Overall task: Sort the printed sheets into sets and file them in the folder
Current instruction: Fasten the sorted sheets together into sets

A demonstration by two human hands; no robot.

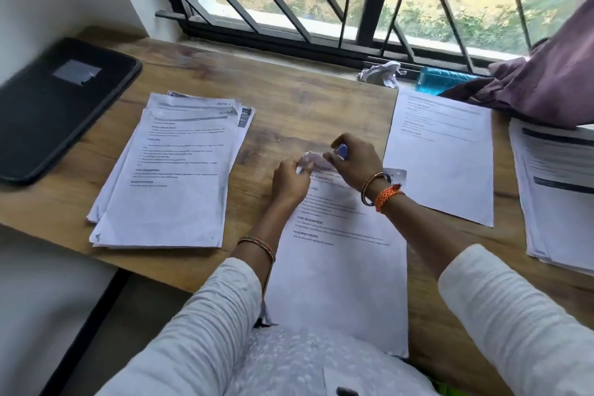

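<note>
Nearest you, printed sheets: your left hand pinches their corner, right hand grips a stapler; stack, folder left on tabletop.

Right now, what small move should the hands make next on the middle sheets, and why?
Probably squeeze the small blue stapler: the right hand holds it at the top corner of the middle sheets, and the left hand pinches that corner.

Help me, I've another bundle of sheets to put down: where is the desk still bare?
Bare wood shows between the left stack and the single sheet, beyond both hands, up to the window frame. A smaller patch lies between the black folder and the left stack. The right side is crowded: the right stack and purple cloth.
</note>
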